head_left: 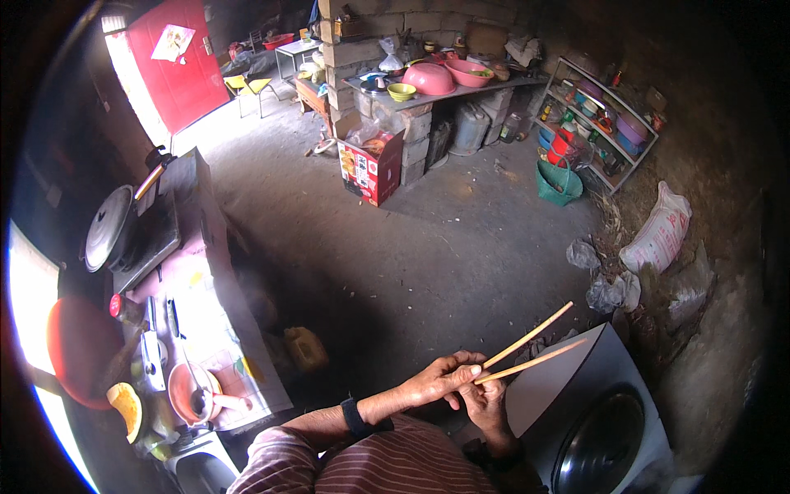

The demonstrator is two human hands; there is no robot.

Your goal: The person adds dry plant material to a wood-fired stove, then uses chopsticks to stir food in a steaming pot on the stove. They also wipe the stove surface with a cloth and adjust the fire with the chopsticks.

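A pair of wooden chopsticks [531, 339] points up and to the right from my two hands, their tips apart. My left hand [441, 380] reaches in from the left, its thumb and fingers closed on the near ends of the chopsticks. Touching it from below, my right hand [487, 398] also has its fingers at those ends; part of it is hidden behind my left hand. Right of my hands stands a stove with a light top [558, 383] and a dark round lid [598, 441].
At left, a covered counter [237, 346] bears a pink ladle [194, 395], a cleaver [151, 358], a cut pumpkin piece [126, 410] and a lidded pot [108, 228]. A yellow jug [305, 347] stands on the floor below. Farther off are a red carton [370, 170], a shelf rack [595, 120] and a sack [657, 231].
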